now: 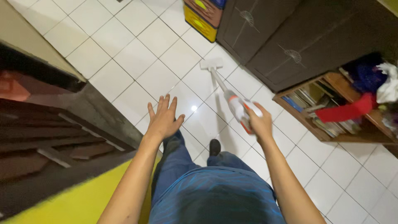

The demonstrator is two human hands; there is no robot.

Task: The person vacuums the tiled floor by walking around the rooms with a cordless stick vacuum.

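Right hand (260, 124): wrapped around the white and orange stick vacuum (238, 105) (body blurred).
Vacuum head (211, 63): flat on the white tiled floor (124, 54), near the dark cabinet (290, 37).
Left hand (163, 118): spread, holding nothing.

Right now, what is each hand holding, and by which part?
The right hand grips a white and orange stick vacuum at its upper handle end. The left hand is open with fingers spread, holding nothing.
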